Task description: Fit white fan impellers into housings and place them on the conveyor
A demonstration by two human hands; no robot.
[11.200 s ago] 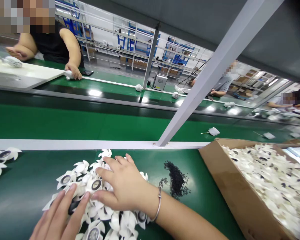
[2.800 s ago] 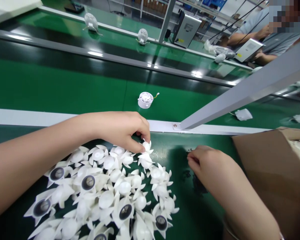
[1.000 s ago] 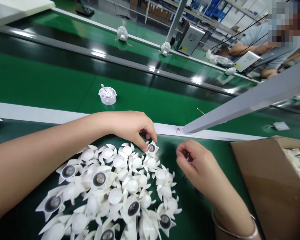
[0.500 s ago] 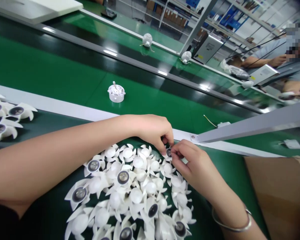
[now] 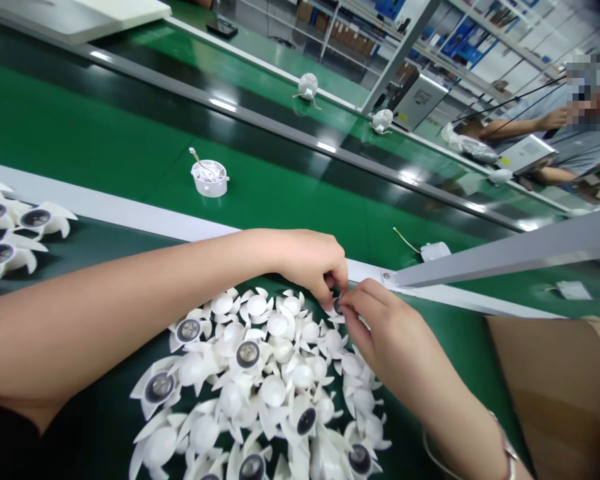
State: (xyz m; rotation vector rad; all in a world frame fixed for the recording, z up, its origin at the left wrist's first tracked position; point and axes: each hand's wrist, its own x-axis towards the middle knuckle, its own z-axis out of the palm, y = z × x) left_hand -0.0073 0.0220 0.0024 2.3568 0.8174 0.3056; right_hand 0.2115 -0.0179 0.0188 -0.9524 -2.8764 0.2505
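My left hand (image 5: 315,265) reaches over the far edge of a heap of white fan blades (image 5: 273,390), thumb and fingers pinched on one small white fan blade (image 5: 337,308). The dark round hub of that blade faces up between my hands. From the right, my right hand (image 5: 377,317) has its fingertips closed together at the same hub; anything small between them is hidden. In the heap, most blades lie with their rounded white caps up, while several show dark hubs. A bracelet (image 5: 507,448) is on my right wrist.
More fan blades (image 5: 3,250) lie at the left edge. Beyond the white rail (image 5: 125,217), a green conveyor carries a white round motor housing (image 5: 211,179) and another white part (image 5: 435,251). A cardboard box (image 5: 545,380) and slanted metal post (image 5: 505,257) stand right. A person works across the line.
The motor housing and other near-belt parts have shifted left, while the white parts on the far belt moved right. My right wrist has turned slightly; both hands stay at the same fan blade.
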